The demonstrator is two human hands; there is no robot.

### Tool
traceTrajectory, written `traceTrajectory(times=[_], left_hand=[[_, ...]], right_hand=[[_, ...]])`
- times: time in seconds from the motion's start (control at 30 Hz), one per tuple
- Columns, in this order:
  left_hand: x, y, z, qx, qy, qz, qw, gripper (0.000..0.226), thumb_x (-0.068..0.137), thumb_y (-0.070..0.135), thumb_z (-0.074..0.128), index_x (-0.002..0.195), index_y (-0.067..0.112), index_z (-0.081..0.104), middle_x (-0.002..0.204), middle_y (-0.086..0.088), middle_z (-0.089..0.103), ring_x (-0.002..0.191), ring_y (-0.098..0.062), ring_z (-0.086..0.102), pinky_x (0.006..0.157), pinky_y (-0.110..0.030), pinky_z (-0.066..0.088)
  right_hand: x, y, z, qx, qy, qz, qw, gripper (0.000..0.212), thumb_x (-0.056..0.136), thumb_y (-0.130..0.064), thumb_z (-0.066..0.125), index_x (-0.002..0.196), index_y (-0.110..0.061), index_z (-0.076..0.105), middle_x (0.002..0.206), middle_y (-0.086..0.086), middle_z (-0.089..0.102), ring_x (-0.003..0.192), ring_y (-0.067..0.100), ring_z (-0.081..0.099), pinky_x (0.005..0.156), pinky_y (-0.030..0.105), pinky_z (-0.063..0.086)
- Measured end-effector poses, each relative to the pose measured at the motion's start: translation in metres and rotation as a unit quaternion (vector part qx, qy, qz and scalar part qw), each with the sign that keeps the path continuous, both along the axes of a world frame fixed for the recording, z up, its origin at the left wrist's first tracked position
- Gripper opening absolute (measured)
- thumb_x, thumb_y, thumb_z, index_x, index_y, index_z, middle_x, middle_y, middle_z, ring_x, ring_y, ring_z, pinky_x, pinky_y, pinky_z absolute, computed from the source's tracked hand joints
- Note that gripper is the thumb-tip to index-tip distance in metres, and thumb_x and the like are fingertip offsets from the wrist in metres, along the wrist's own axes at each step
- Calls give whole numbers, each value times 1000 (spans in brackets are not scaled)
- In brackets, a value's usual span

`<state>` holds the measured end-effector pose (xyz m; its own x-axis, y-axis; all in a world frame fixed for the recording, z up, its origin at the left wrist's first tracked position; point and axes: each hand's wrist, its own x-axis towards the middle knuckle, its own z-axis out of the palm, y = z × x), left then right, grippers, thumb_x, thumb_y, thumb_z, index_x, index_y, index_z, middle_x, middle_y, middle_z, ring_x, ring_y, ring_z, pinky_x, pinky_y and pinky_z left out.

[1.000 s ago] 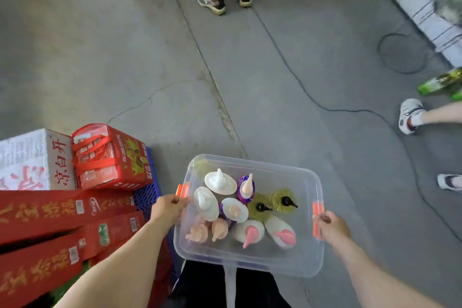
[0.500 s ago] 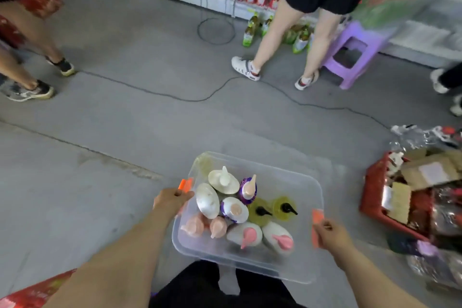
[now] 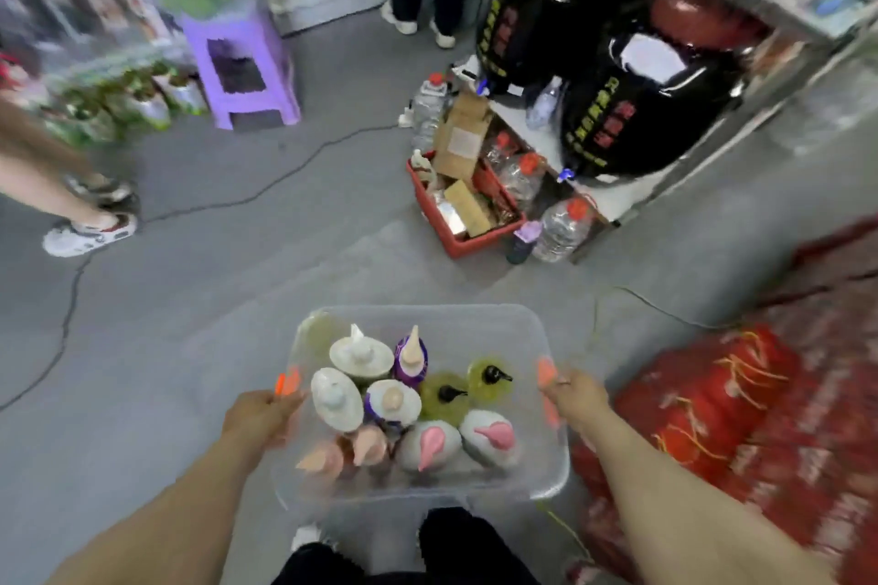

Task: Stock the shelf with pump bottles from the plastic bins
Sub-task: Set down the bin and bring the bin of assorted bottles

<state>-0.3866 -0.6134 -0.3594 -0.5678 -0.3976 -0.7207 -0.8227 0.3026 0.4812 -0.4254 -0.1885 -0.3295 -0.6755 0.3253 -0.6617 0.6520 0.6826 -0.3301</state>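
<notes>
the pump bottles (image 3: 394, 404) stand upright in the near left of the clear plastic bin (image 3: 475, 323), carried between the left hand (image 3: 259, 416) and right hand (image 3: 575, 397), each curled round an orange handle, with the shelf (image 3: 622, 200) far right, nearer the right hand

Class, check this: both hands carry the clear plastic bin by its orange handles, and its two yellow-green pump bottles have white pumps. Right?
No. The head view shows black pumps on the two yellow-green pump bottles. Left hand and right hand do hold the clear plastic bin.
</notes>
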Motion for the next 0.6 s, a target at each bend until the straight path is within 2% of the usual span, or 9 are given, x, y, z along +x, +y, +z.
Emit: traceTrajectory(times=[0.07,0.17,0.27,0.33,0.47,0.53,0.6], left_hand=[[-30,42,-3,9,-5,-25,1000,43,80,37,80,57,6,63,47,-7,58,44,-24,54,46,-26,44],[-75,109,0,16,-10,-70,997,41,81,35,79,59,5,63,50,-9,57,48,-24,53,50,-28,46],[-123,174,6,26,-3,-116,993,40,83,31,79,60,4,61,54,-11,56,50,-24,53,53,-30,48],[-155,216,12,32,4,-146,989,40,84,29,78,59,4,60,54,-11,55,50,-24,51,54,-31,49],[-226,298,22,48,8,-213,976,41,86,29,76,58,5,56,49,-10,52,44,-22,47,48,-28,45],[-263,339,23,51,6,-254,966,42,86,30,75,59,4,56,49,-11,54,44,-23,49,49,-28,45],[-300,382,21,63,7,-288,956,41,87,29,74,61,4,55,54,-13,53,48,-22,48,52,-29,44]], right_hand=[[-5,46,-1,-2,12,-42,999,29,93,-26,64,105,0,72,107,21,70,105,34,65,77,32,43],[-12,112,0,0,26,-90,996,26,91,-25,66,105,-4,73,109,21,71,105,33,66,86,36,48],[-20,171,4,9,39,-146,988,26,90,-28,64,90,-4,74,93,21,72,86,30,67,75,34,49],[-24,206,7,22,35,-166,985,32,92,-34,60,81,-6,72,83,15,71,79,32,65,65,32,43],[-33,268,15,50,34,-219,974,32,89,-26,63,59,-16,54,64,2,57,63,22,52,53,31,34],[-42,296,20,60,34,-247,967,34,89,-23,63,57,-15,53,59,3,53,57,20,48,52,31,33],[-50,321,23,64,24,-277,958,31,89,-23,62,61,-10,60,62,7,58,58,20,50,53,30,36]])
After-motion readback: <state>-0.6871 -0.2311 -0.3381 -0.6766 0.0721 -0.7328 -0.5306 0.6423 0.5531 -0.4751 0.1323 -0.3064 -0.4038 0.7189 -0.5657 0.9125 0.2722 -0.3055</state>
